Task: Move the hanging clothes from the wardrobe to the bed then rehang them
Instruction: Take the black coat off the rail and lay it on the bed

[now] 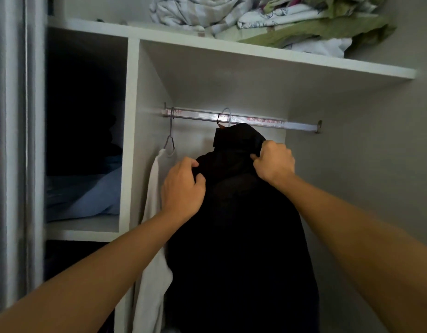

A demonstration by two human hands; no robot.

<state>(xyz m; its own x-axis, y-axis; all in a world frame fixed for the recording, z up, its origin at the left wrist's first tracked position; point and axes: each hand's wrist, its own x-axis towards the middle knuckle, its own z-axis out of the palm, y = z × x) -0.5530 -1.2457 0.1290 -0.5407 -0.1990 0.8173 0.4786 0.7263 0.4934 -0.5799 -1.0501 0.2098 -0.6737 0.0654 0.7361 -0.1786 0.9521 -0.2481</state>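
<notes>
Head view, left hand [183, 186] and right hand [275, 162] both pinching black garment [239, 236], apparently hung on rail [255, 121]

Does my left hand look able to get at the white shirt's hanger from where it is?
Probably yes. The left hand grips the black garment just beside the white shirt, and its hanger hangs in open space with nothing in front; you'd need to let go first.

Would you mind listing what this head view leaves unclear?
- Black garment: hem cut off by the bottom edge; its hanger is covered by the fabric.
- Left compartment: contents lost in shadow.
- Both hands' fingertips: buried in the fabric.
</notes>
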